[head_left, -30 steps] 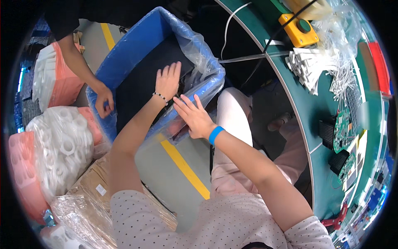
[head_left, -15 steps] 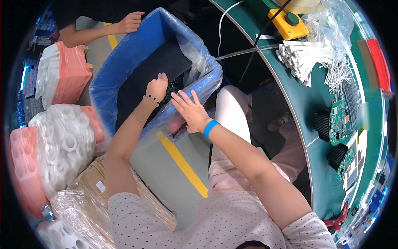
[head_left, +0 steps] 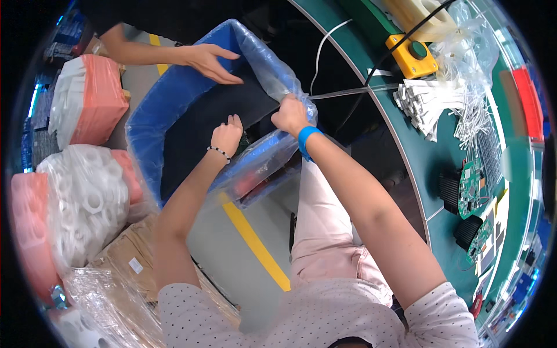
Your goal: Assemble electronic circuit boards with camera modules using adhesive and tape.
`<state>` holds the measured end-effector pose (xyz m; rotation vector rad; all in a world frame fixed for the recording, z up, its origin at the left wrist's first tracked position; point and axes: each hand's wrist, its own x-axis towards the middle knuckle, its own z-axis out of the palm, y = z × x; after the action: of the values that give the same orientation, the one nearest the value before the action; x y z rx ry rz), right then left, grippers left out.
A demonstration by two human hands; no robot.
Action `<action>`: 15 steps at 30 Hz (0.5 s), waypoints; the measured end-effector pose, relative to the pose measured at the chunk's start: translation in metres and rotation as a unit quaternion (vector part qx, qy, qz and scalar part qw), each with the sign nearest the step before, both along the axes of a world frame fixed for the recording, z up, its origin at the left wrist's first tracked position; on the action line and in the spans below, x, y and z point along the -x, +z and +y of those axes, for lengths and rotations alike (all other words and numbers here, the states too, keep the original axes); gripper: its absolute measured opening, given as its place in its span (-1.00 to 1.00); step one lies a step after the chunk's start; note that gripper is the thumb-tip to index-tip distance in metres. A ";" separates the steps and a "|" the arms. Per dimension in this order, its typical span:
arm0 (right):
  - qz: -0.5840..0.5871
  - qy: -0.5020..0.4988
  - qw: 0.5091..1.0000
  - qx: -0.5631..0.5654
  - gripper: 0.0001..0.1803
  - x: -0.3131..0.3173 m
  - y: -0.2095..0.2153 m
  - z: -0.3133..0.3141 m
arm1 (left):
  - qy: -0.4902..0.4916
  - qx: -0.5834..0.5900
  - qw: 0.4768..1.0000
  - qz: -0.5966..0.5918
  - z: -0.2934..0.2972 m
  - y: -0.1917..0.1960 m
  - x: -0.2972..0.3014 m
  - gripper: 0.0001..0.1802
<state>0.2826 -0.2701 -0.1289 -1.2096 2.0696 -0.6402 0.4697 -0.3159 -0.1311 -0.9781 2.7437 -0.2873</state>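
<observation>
Since the earlier frame the right hand [head_left: 290, 116] has moved off the near wall of the large blue plastic bin [head_left: 174, 98] to its right corner, where its fingers are now closed on a bunch of the clear plastic liner bag [head_left: 272, 69] draped over the rim. The left hand [head_left: 226, 136] sits inside the bin over its dark interior, fingers curled loosely and holding nothing. Another person's hand [head_left: 209, 61] reaches over the far rim, and the green table [head_left: 423, 156] lies to the right.
</observation>
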 end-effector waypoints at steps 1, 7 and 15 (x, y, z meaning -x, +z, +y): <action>-0.030 -0.059 0.998 0.000 -0.68 -0.002 0.002 -0.002 | 0.001 -0.015 1.000 -0.006 -0.001 0.006 -0.002 -0.60; -0.389 -0.165 0.906 0.037 -0.30 0.014 -0.017 -0.011 | 0.007 -0.056 0.998 -0.035 -0.010 0.029 0.003 -0.56; -0.338 -0.253 0.891 0.170 -0.18 0.012 -0.035 -0.013 | -0.004 -0.080 0.996 -0.040 -0.016 0.053 0.015 -0.56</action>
<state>0.2706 -0.2835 -0.1643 -0.4619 1.6784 -1.4794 0.4546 -0.3315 -0.0784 -0.8942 2.6507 -0.1027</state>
